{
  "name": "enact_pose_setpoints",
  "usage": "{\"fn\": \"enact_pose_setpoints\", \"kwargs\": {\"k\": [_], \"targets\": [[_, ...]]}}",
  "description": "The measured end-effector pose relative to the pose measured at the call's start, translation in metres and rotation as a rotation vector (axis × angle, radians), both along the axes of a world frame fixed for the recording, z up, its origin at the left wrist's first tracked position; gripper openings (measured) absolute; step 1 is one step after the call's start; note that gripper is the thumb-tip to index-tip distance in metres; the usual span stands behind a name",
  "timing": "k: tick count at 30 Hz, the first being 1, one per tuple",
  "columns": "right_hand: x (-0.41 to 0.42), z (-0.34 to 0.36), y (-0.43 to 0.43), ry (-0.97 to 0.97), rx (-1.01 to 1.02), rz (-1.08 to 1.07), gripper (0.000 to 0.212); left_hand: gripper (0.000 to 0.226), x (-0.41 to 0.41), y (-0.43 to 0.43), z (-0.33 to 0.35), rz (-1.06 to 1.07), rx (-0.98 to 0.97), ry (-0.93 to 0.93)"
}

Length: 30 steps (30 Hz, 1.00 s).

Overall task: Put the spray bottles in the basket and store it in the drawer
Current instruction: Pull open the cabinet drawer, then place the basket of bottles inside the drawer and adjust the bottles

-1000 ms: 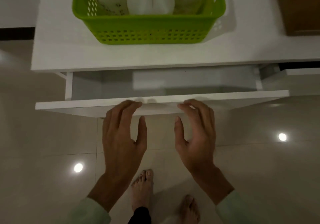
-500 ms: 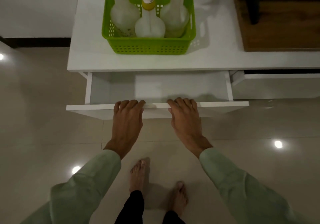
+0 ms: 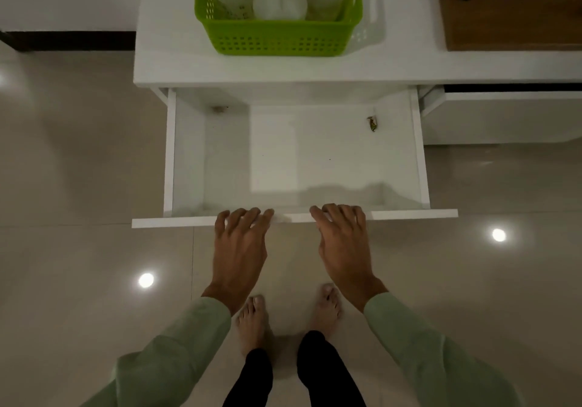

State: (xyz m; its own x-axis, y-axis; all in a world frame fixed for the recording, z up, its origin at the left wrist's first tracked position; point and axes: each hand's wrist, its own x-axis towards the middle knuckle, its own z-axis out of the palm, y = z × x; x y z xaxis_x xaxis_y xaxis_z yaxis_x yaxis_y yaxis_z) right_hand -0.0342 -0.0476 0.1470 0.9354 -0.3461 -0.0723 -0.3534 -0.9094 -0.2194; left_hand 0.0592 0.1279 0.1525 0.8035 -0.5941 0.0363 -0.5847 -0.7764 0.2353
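Two hands, left hand [image 3: 239, 246] and right hand [image 3: 343, 243] gripping white drawer [image 3: 409, 215] front, glossy tiled floor [image 3: 78, 186]

White cabinet top [image 3: 176, 66], green basket [image 3: 277, 39] standing on it — wooden board [image 3: 516, 22] at right

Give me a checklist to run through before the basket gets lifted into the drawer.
1. Drawer pulled far out: ok.
2. Drawer floor free for the basket: not ok, a small scrap lies near the back right corner.
3. Bottles inside the green basket: ok, three bodies show; their tops are cut off by the picture's edge.
4. Basket on the cabinet top, behind the drawer: ok.
5. Hands free to lift: not ok, left hand and right hand have fingers over the drawer front.
6. Bottles low enough for the drawer to shut: cannot tell.
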Motion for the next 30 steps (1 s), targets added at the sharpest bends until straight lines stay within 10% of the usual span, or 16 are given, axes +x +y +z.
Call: {"fn": "enact_pose_setpoints", "kwargs": {"k": [21,30], "targets": [[0.001,0.042,0.001,0.016,0.296,-0.060,0.040,0.052,0.001,0.004,0.035,0.061,0.014,0.287],[0.134,0.103,-0.090,-0.322,0.744,-0.478,0.036,0.059,0.149,-0.058,0.097,0.455,-0.551,0.500]]}}
